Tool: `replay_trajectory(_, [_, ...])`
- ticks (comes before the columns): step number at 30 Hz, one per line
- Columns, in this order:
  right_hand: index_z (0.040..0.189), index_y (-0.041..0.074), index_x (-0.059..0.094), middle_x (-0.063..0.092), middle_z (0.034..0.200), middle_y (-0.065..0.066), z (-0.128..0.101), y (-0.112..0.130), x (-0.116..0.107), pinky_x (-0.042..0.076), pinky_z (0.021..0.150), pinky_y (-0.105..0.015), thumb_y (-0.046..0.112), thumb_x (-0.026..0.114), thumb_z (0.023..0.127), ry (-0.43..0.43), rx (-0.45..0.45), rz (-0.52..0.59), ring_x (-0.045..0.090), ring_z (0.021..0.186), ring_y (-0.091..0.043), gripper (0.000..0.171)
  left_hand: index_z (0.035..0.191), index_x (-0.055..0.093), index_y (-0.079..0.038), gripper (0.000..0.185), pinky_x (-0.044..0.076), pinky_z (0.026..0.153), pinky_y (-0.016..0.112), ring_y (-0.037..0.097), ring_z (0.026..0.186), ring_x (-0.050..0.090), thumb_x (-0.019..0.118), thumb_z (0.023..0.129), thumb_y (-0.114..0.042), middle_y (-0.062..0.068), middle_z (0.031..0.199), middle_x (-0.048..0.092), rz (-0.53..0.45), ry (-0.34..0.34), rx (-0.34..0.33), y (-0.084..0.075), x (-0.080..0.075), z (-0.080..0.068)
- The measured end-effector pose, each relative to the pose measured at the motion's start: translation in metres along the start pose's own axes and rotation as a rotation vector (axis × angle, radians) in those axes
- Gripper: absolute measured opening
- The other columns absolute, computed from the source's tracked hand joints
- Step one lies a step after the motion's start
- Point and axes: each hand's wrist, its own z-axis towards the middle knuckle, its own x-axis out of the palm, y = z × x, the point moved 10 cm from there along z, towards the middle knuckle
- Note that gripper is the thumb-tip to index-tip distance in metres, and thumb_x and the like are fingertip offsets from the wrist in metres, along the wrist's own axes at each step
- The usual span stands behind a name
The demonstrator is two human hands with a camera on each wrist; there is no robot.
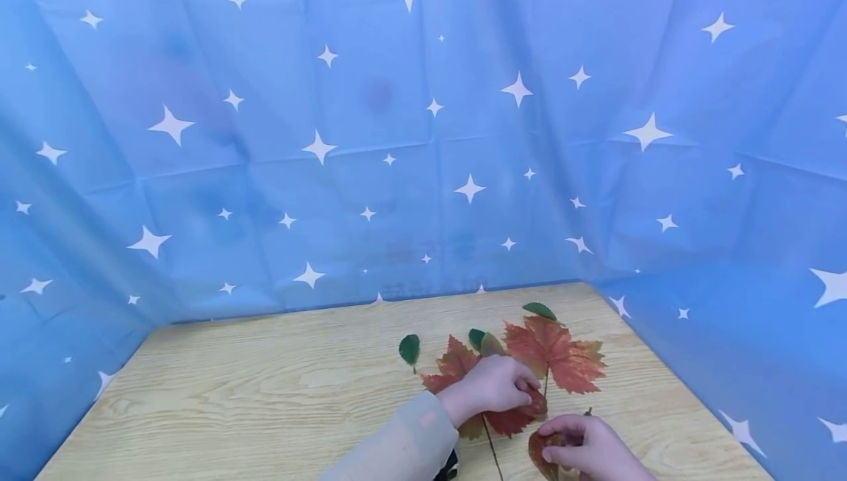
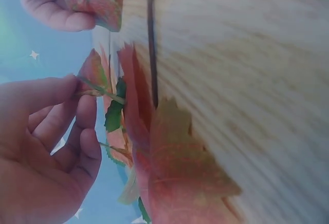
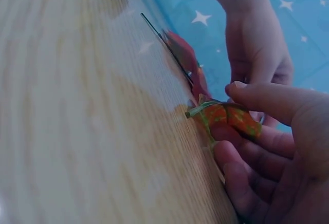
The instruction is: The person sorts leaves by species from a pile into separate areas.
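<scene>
My left hand [image 1: 523,391] reaches over a pile of leaves on the wooden table [image 1: 265,393] and pinches a thin green stem [image 2: 98,87] between thumb and fingers [image 2: 86,112]. Under it lies a dark red maple leaf [image 1: 455,367]; a bigger red maple leaf [image 1: 554,356] lies just to the right. My right hand [image 1: 554,448], near the table's front edge, grips a small orange-red leaf [image 3: 232,118] with a green stalk [image 3: 197,110]. The two hands are close together, about a hand's width apart.
Small green leaves [image 1: 409,348] lie around the red ones, one at the far side [image 1: 539,310]. A long dark stem [image 1: 491,448] runs toward the front edge. Blue star-printed cloth [image 1: 423,135] walls the table at the back and both sides.
</scene>
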Motion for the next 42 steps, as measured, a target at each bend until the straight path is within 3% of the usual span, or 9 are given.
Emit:
replay_trajectory(6, [0.113, -0.008, 0.065, 0.067, 0.088, -0.005, 0.002, 0.001, 0.0, 0.046, 0.056, -0.03, 0.014, 0.066, 0.092, 0.006, -0.011, -0.023, 0.056, 0.069, -0.018, 0.031, 0.111, 0.075, -0.02, 0.021, 0.047, 0.067, 0.017, -0.005, 0.08, 0.059, 0.07, 0.09, -0.018, -0.014, 0.093, 0.069, -0.131, -0.022, -0.002, 0.005, -0.011, -0.008])
replay_trajectory(9, [0.113, -0.009, 0.065, 0.068, 0.089, -0.005, 0.003, -0.001, 0.0, 0.046, 0.057, -0.031, 0.014, 0.065, 0.092, 0.014, -0.011, -0.031, 0.057, 0.07, -0.019, 0.031, 0.11, 0.074, -0.019, 0.021, 0.047, 0.063, 0.019, -0.002, 0.074, 0.06, 0.069, 0.091, -0.015, -0.015, 0.094, 0.069, -0.222, -0.036, -0.008, 0.011, -0.019, -0.013])
replay_trajectory(14, [0.115, -0.009, 0.064, 0.068, 0.089, -0.006, 0.005, -0.002, -0.002, 0.047, 0.058, -0.031, 0.015, 0.065, 0.093, 0.025, -0.013, -0.033, 0.058, 0.072, -0.018, 0.033, 0.111, 0.074, -0.019, 0.022, 0.046, 0.062, 0.022, 0.0, 0.072, 0.059, 0.069, 0.091, -0.013, -0.015, 0.095, 0.068, -0.302, -0.095, -0.039, 0.029, -0.038, -0.023])
replay_trajectory(19, [0.115, -0.011, 0.063, 0.068, 0.104, -0.015, 0.006, -0.008, -0.004, 0.05, 0.067, -0.03, 0.014, 0.064, 0.093, 0.046, -0.022, -0.023, 0.062, 0.081, -0.017, 0.034, 0.112, 0.074, -0.018, 0.024, 0.043, 0.055, 0.024, 0.004, 0.064, 0.054, 0.07, 0.089, -0.013, -0.011, 0.086, 0.066, -0.366, -0.15, -0.081, 0.049, -0.056, -0.037])
replay_trajectory(25, [0.115, -0.015, 0.061, 0.066, 0.11, -0.02, 0.003, -0.019, -0.009, 0.053, 0.073, -0.032, 0.013, 0.063, 0.094, 0.076, -0.01, 0.036, 0.065, 0.091, -0.02, 0.034, 0.112, 0.074, -0.017, 0.024, 0.049, 0.063, 0.025, 0.004, 0.08, 0.061, 0.07, 0.089, -0.012, -0.009, 0.092, 0.068, -0.41, -0.23, -0.103, 0.08, -0.079, -0.058])
replay_trajectory(31, [0.116, -0.014, 0.062, 0.068, 0.108, -0.018, -0.003, -0.025, -0.014, 0.053, 0.071, -0.03, 0.016, 0.065, 0.093, 0.091, -0.01, 0.046, 0.066, 0.088, -0.018, 0.038, 0.114, 0.072, -0.012, 0.026, 0.052, 0.068, 0.029, 0.01, 0.085, 0.064, 0.07, 0.088, -0.013, -0.004, 0.095, 0.07, -0.406, -0.305, -0.13, 0.123, -0.103, -0.088])
replay_trajectory(42, [0.116, -0.01, 0.064, 0.069, 0.105, -0.014, -0.004, -0.033, -0.015, 0.054, 0.073, -0.031, 0.022, 0.067, 0.092, 0.111, 0.022, 0.11, 0.065, 0.09, -0.02, 0.041, 0.115, 0.07, -0.004, 0.029, 0.052, 0.069, 0.031, 0.016, 0.085, 0.064, 0.07, 0.088, -0.013, 0.003, 0.095, 0.07, -0.321, -0.415, -0.237, 0.193, -0.147, -0.162])
